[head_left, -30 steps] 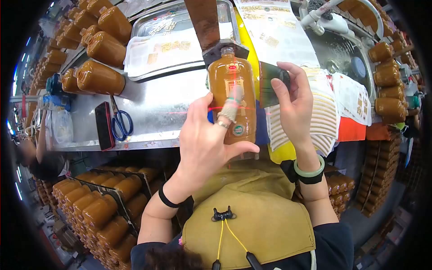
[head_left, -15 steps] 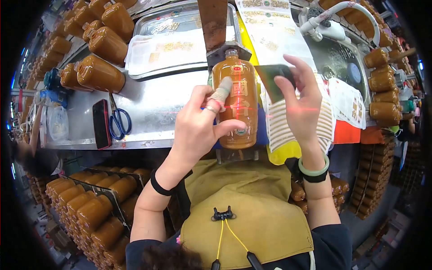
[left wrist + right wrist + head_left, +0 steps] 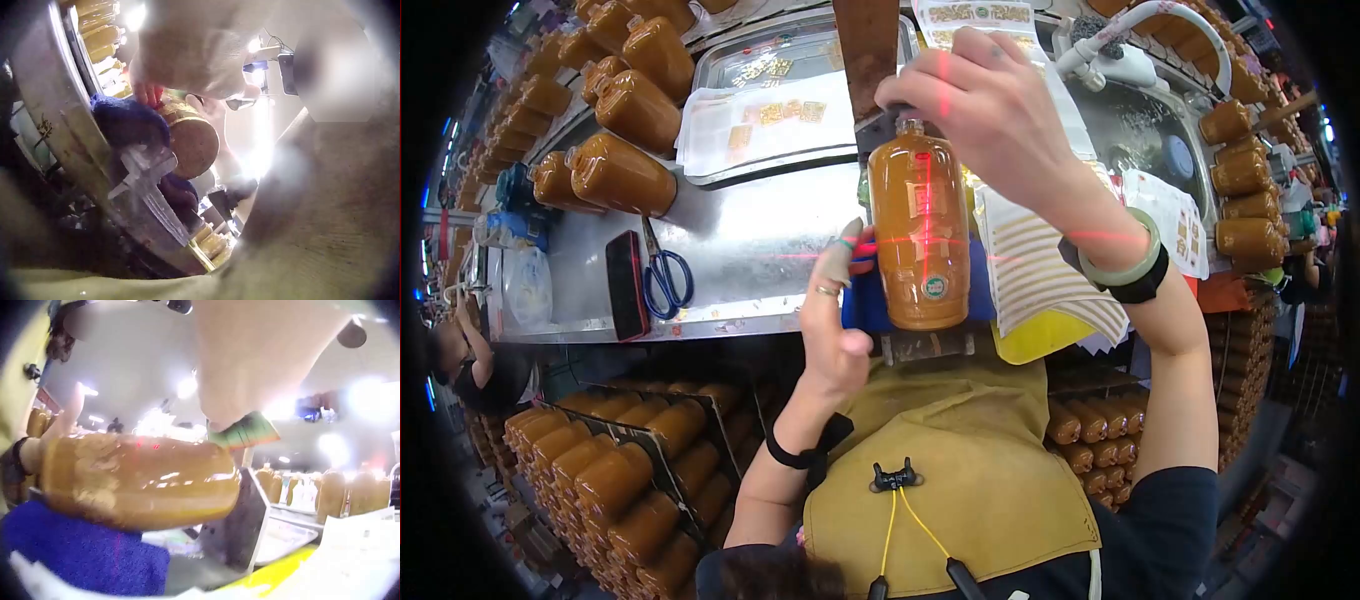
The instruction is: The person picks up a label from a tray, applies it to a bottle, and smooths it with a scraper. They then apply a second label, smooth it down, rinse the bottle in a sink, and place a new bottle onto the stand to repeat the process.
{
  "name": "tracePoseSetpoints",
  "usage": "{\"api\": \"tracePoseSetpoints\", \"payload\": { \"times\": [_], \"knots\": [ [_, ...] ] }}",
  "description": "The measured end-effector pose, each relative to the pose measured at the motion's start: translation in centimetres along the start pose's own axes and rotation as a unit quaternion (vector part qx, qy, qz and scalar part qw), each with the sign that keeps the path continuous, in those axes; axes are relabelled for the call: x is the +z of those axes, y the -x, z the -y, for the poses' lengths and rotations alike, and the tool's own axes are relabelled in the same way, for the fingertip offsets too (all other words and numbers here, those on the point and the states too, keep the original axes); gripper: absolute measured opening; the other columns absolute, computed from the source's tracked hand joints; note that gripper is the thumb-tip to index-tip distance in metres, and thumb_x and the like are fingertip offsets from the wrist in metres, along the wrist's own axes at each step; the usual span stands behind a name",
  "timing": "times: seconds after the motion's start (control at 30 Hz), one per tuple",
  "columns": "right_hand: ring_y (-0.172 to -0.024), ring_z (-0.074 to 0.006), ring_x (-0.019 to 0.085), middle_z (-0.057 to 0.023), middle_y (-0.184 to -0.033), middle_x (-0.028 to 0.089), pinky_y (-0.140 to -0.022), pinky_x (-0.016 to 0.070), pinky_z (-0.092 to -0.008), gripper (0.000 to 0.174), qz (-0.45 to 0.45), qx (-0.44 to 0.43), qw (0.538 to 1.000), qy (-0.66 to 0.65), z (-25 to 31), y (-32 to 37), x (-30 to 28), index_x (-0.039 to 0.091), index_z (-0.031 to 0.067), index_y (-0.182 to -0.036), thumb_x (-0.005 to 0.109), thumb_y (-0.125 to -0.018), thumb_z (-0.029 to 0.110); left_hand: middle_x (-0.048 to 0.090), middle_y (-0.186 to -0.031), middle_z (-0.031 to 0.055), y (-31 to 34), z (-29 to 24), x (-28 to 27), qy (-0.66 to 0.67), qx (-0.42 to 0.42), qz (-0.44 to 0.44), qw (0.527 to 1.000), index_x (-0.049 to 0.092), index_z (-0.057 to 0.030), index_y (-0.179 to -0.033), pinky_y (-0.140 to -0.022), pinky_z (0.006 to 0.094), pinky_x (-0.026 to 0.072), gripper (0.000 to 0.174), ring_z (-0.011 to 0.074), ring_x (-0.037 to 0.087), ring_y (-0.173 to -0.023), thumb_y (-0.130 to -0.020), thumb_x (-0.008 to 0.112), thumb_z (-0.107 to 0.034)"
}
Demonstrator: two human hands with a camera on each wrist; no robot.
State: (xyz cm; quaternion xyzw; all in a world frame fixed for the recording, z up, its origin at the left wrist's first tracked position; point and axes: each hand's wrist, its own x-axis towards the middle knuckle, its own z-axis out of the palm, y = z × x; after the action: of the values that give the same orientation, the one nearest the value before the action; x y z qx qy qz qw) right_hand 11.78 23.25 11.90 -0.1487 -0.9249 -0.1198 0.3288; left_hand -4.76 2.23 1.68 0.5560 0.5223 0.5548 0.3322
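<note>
A glossy brown bottle (image 3: 918, 245) lies with its neck toward a metal bracket and its base toward the person. Red laser lines cross its front, which bears gold marks and a round green sticker (image 3: 935, 287). A blue cloth (image 3: 94, 550) is under it. My right hand (image 3: 990, 110) is over the neck end, its fingers curled downward. In the right wrist view that hand holds a flat green translucent scraper (image 3: 250, 431); the head view hides it. Beside the bottle's left side, my left hand (image 3: 830, 320) has extended fingers, a cloth cover on one, and grips nothing.
To the left are a phone (image 3: 627, 285), blue-handled scissors (image 3: 667, 280) and several brown bottles (image 3: 620, 175). Gold decal sheets (image 3: 745, 130) lie on a metal tray. Striped sheets (image 3: 1040, 260) lie right of the bottle, before a sink with a white faucet (image 3: 1150, 15).
The right hand has moved from the bottle's right side up and left over its neck with the scraper. The left hand has come off the bottle's front to its left side.
</note>
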Motion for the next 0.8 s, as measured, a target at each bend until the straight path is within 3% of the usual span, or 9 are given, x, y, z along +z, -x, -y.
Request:
{"api": "tracePoseSetpoints", "payload": {
  "times": [0.03,0.07,0.1,0.2,0.37,0.43,0.57,0.67,0.8],
  "knots": [
    [-0.085,-0.0215,0.064,0.0007,-0.094,0.07,-0.079,0.0471,-0.0368,0.03,-0.002,0.0,1.0,0.001,0.2,0.8,-0.2,0.071,0.0141,-0.109,0.076,-0.08,0.017,0.057,-0.146,0.0217,0.3,0.5,0.1,-0.003,0.045,0.006,0.999,0.037,0.0051,-0.157,-0.107,0.0434,0.0473,0.118,0.0309,0.058,-0.129,-0.084,0.056,-0.086],
    [-0.086,-0.0197,0.064,0.0022,-0.097,0.07,-0.079,0.0474,-0.0366,0.03,-0.015,-0.03,0.998,-0.044,1.3,2.0,-0.1,0.072,0.0158,-0.11,0.077,-0.08,0.017,0.052,-0.15,0.0223,0.5,0.4,-0.1,-0.044,0.088,0.018,0.995,0.037,0.0066,-0.156,-0.109,0.0453,0.0458,0.114,0.0341,0.056,-0.133,-0.078,0.086,-0.061],
    [-0.087,-0.0179,0.064,0.0036,-0.099,0.071,-0.079,0.0478,-0.0363,0.031,-0.028,-0.061,0.994,-0.09,2.5,3.4,-0.1,0.074,0.0175,-0.11,0.077,-0.079,0.018,0.052,-0.15,0.0223,0.8,0.1,0.1,-0.044,0.088,0.018,0.995,0.037,0.0066,-0.156,-0.109,0.0453,0.0458,0.114,0.0341,0.056,-0.133,-0.078,0.086,-0.061],
    [-0.085,-0.0186,0.061,0.0033,-0.099,0.066,-0.078,0.0511,-0.0364,0.036,-0.028,-0.117,0.957,-0.262,6.7,6.2,-1.3,0.073,0.0176,-0.115,0.075,-0.079,0.017,0.061,-0.138,0.0233,0.7,-0.4,1.1,-0.16,0.042,-0.022,0.986,0.047,0.0069,-0.147,-0.112,0.0482,0.0443,0.096,0.0421,0.058,-0.128,-0.066,0.094,-0.014],
    [-0.082,-0.0237,0.062,0.0004,-0.1,0.072,-0.077,0.0472,-0.039,0.028,-0.068,0.114,0.981,-0.143,1.6,4.5,1.1,0.071,0.0151,-0.108,0.077,-0.081,0.017,0.064,-0.135,0.0207,0.3,-0.7,0.8,-0.179,0.06,-0.012,0.982,0.057,0.0074,-0.139,-0.112,0.0504,0.0424,0.082,0.0384,0.061,-0.125,-0.067,0.092,-0.012],
    [-0.083,-0.0208,0.06,0.004,-0.099,0.073,-0.077,0.0454,-0.0375,0.027,-0.094,0.02,0.995,0.002,-0.5,4.2,0.1,0.072,0.0173,-0.106,0.078,-0.08,0.02,0.065,-0.134,0.0205,0.3,-0.7,0.4,-0.203,0.083,0.016,0.975,0.057,0.0065,-0.14,-0.115,0.0514,0.0386,0.081,0.0346,0.064,-0.123,-0.069,0.091,-0.013],
    [-0.083,-0.0169,0.059,0.006,-0.096,0.068,-0.08,0.0528,-0.0343,0.025,-0.035,-0.122,0.971,-0.204,6.5,7.4,-1.2,0.073,0.0204,-0.107,0.069,-0.082,0.017,0.061,-0.138,0.024,0.8,-0.3,0.0,-0.22,0.071,0.053,0.971,0.048,0.0063,-0.148,-0.108,0.0451,0.047,0.087,0.0398,0.057,-0.131,-0.074,0.088,-0.013],
    [-0.08,-0.0185,0.06,0.0005,-0.087,0.064,-0.073,0.0501,-0.0336,0.023,0.03,-0.025,0.949,-0.314,7.9,6.4,-2.3,0.073,0.0156,-0.108,0.068,-0.085,0.015,0.062,-0.137,0.0213,1.0,-0.8,0.4,-0.203,-0.009,0.052,0.978,0.052,0.0051,-0.145,-0.115,0.0481,0.038,0.082,0.0383,0.054,-0.132,-0.073,0.089,-0.011],
    [-0.081,-0.0181,0.06,0.0006,-0.093,0.071,-0.073,0.0485,-0.035,0.028,-0.091,0.104,0.981,-0.133,3.6,6.6,-0.7,0.073,0.0141,-0.108,0.078,-0.08,0.016,0.062,-0.136,0.0194,0.0,-2.6,2.4,-0.167,0.025,-0.017,0.985,0.05,0.0024,-0.147,-0.113,0.0469,0.0396,0.089,0.0388,0.052,-0.132,-0.07,0.092,-0.011]
  ]
}}
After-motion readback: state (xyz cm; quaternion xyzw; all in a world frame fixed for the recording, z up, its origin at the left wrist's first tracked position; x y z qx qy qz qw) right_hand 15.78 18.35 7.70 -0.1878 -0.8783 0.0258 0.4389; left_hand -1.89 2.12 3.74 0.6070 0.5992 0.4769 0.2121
